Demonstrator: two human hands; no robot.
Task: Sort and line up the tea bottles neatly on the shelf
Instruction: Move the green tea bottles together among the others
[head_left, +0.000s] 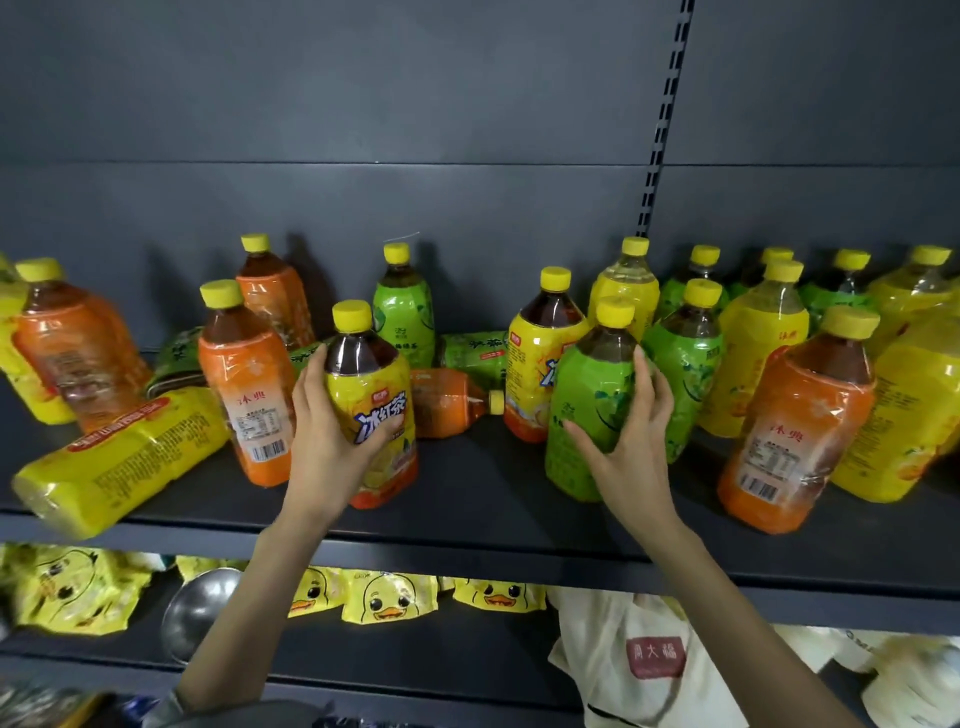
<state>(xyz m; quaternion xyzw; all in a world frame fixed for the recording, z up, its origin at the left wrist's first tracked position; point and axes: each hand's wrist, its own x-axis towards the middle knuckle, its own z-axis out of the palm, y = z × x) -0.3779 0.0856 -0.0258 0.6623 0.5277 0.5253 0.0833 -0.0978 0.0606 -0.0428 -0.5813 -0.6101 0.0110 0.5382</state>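
Left grip (332, 441) wraps the yellow-label btl (363, 384): thumb across the front label, fingers curled round its 9 o'clock side. Btl is upright, approx mid-frame, base low on the shelf (467, 493) near the front edge. Right grip (631, 447) pinches the green-label btl (592, 395), which stands at 3 o'clock of the first: thumb low on the label, fingers up along its 3 o'clock side. The two held btls stand apart, w/ a toppled orange btl (447, 400) behind & between them, cap to 3 o'clock. At 9 o'clock of the left grip is an upright orange btl (249, 395); at 8 o'clock a toppled yellow btl (119, 462) lies at the shelf's front edge. At 3 o'clock, upright yellow, green & orange btls stand mixed. Lower shelf, 6 o'clock: duck-print packs (389, 597), metal bowl (200, 608), cream bag (639, 660).
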